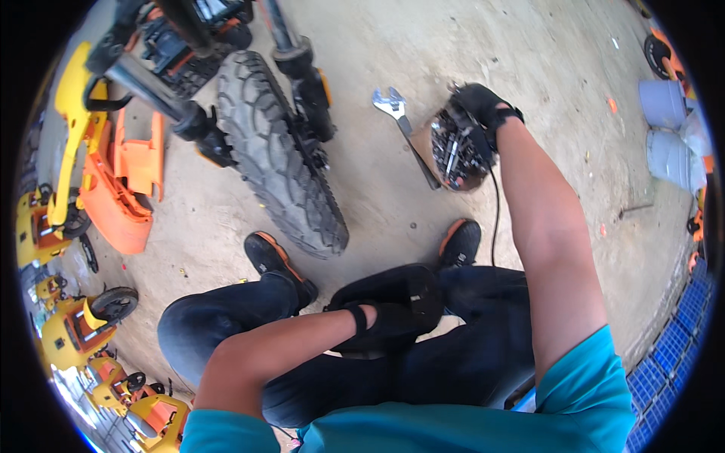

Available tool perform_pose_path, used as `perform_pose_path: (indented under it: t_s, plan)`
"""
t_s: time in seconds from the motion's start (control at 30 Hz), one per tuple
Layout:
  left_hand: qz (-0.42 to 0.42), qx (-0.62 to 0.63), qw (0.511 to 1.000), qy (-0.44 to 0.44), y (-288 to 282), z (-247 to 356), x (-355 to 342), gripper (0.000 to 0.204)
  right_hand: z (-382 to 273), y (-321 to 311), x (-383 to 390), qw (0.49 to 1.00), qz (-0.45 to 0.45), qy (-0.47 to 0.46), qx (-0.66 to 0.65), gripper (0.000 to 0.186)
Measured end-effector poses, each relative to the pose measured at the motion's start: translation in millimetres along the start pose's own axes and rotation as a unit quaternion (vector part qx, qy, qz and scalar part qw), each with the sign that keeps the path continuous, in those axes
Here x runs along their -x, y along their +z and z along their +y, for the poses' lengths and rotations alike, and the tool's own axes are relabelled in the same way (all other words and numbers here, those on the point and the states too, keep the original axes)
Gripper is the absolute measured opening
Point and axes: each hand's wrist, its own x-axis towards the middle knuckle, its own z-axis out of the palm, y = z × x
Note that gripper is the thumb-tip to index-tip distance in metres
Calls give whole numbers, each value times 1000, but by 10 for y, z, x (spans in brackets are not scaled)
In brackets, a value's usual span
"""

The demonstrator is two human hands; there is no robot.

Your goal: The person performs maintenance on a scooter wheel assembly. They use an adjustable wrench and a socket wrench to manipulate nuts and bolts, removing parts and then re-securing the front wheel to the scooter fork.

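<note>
My right hand (477, 108), in a black glove, reaches into the far edge of a round container (483, 181) filled with loose bolts and small metal parts (451, 148). Its fingers are hidden among the parts, so their grip does not show. Left of the container an adjustable wrench (406, 128) with a dark handle lies on the floor. Between my thighs, my left hand (389, 323), also gloved in black, holds a black rounded part (389, 287). Glove and part blend together, which makes the fingers hard to make out.
A knobby motorbike tyre (264, 151) and its fork stand ahead to the left. Orange plastic panels (117, 204) and a yellow panel (69, 128) lie at the left, above yellow-orange vehicles (72, 332). At the right are grey buckets (664, 106) and blue grid crates (672, 340).
</note>
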Motion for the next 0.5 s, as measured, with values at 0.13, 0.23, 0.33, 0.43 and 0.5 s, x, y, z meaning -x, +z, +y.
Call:
perform_pose_path:
  t_s: [0.13, 0.23, 0.33, 0.43, 0.5]
  plan:
    - [27, -310, 950, -16, -196, 233, 84, 45, -189, -202, 27, 978, -13, 87, -189, 18]
    - [6, -385, 922, -28, -128, 70, 122, 45, -264, -375, 119, 972, 4, 30, -235, 17]
    - [3, -407, 912, -47, -57, -161, 214, 45, -600, -428, 240, 956, 3, 61, -286, 17]
    - [-2, -413, 909, -50, -41, -313, 224, 45, -715, -549, 310, 952, 25, 45, -301, 17]
    - [-6, -416, 908, -45, -26, -366, 205, 45, -778, -588, 319, 949, 21, 31, -314, 18]
